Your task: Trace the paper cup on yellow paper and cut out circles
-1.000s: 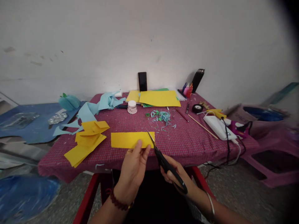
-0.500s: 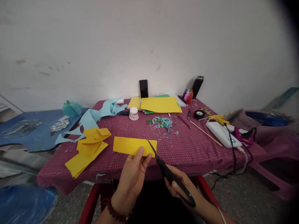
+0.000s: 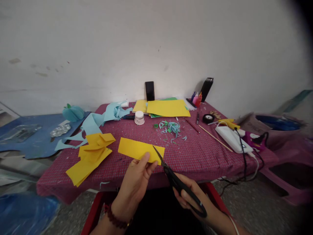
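Note:
Between thumb and fingers, my left hand (image 3: 139, 174) pinches a strip of yellow paper (image 3: 134, 148) near its lower right edge, above the table's front. Black-handled scissors (image 3: 179, 182) are in my right hand (image 3: 192, 194), fingers through the handle. Their blades cross the strip's right end, the upper blade lying over the paper; the lower blade is mostly hidden. Left of the strip lie folded yellow paper pieces (image 3: 93, 156), beside light-blue paper scraps (image 3: 93, 124). A heap of blue and green paper shreds (image 3: 171, 127) sits beyond the strip.
A white cup (image 3: 139, 118), yellow sheets (image 3: 168, 108) and a propped phone (image 3: 150, 91) stand toward the wall. At right are black tape (image 3: 208, 118), a wooden stick (image 3: 215, 138), a white power strip (image 3: 232, 138) with cables, and a purple glue gun (image 3: 255, 140).
The strip's left end has tilted up a little, and the scissors stay across its right end. The view has shifted slightly.

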The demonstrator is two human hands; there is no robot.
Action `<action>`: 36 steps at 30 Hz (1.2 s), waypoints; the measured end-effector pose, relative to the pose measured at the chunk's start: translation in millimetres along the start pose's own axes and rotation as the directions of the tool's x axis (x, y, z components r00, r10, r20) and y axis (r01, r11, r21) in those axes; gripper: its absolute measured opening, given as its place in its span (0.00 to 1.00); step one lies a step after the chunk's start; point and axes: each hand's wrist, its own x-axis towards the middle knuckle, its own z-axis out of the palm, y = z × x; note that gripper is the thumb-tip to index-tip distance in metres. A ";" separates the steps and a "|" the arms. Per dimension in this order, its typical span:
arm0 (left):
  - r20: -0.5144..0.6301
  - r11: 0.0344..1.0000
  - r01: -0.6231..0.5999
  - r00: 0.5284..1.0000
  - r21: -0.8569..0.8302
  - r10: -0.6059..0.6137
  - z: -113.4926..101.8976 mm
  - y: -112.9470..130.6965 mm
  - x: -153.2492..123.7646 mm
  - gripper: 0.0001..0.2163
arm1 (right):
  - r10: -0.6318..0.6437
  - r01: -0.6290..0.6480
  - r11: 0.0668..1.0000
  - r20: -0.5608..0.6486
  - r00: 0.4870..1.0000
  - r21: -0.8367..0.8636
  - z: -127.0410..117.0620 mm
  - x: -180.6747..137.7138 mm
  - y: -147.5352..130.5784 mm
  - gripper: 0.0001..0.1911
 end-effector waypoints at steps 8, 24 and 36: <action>0.037 0.999 0.003 0.999 0.034 -0.005 0.0 6.4 0.5 0.09 | -0.019 0.018 0.999 0.024 1.000 0.029 -4.5 -3.9 6.4 0.33; 0.117 0.952 0.043 0.990 0.302 -0.082 -4.2 26.0 7.0 0.10 | 0.040 -0.039 0.990 0.001 0.999 -0.138 -11.5 -7.1 5.9 0.32; 0.170 0.895 0.098 0.967 0.434 -0.188 -6.1 3.5 -0.4 0.07 | 0.070 -0.052 0.962 0.058 0.996 -0.267 -15.8 -6.5 -3.1 0.38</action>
